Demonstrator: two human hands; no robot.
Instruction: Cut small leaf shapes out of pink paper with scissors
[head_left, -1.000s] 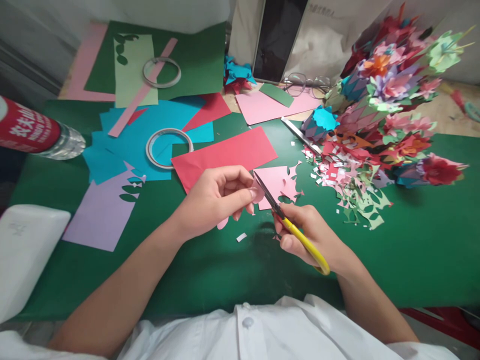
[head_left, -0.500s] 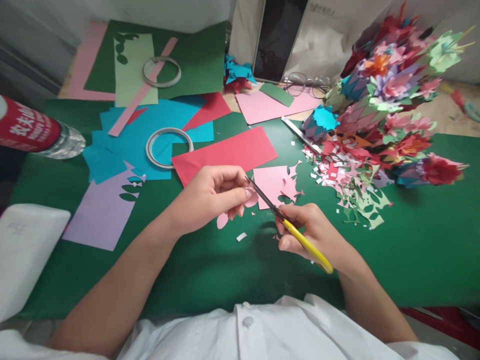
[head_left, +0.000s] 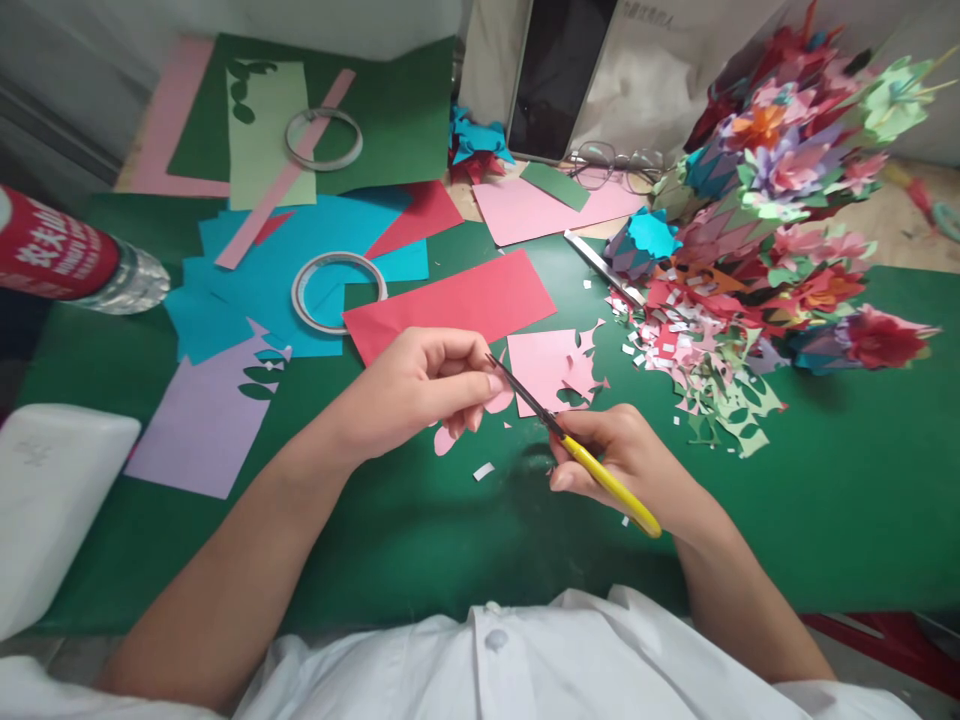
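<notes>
Between the thumb and fingers of my left hand (head_left: pixel 435 390) is a small pink paper piece (head_left: pixel 500 401), partly hidden by the fingertips. My right hand (head_left: pixel 619 455) grips a pair of scissors (head_left: pixel 600 475) with yellow handles and dark blades. The blades point up and left, their tips beside the pink piece at my left fingertips. Under my left hand, a pink paper petal (head_left: pixel 444 441) lies on the green table. Behind the scissors rests a pink paper sheet (head_left: pixel 534 365) with cut-out edges, and a red paper sheet (head_left: pixel 465 300) lies beyond my left hand.
Two tape rolls (head_left: pixel 298 290) sit on blue and green paper. A purple sheet (head_left: pixel 199 430), a bottle (head_left: pixel 82 255) and a white box (head_left: pixel 64 500) are on the left. Paper scraps (head_left: pixel 731 400), a box cutter (head_left: pixel 600 265) and paper flowers (head_left: pixel 799 160) crowd the right. A phone (head_left: pixel 561 80) leans behind.
The scissors and my right hand have shifted very slightly up and left. My left hand keeps its pinch on the pink piece, almost still.
</notes>
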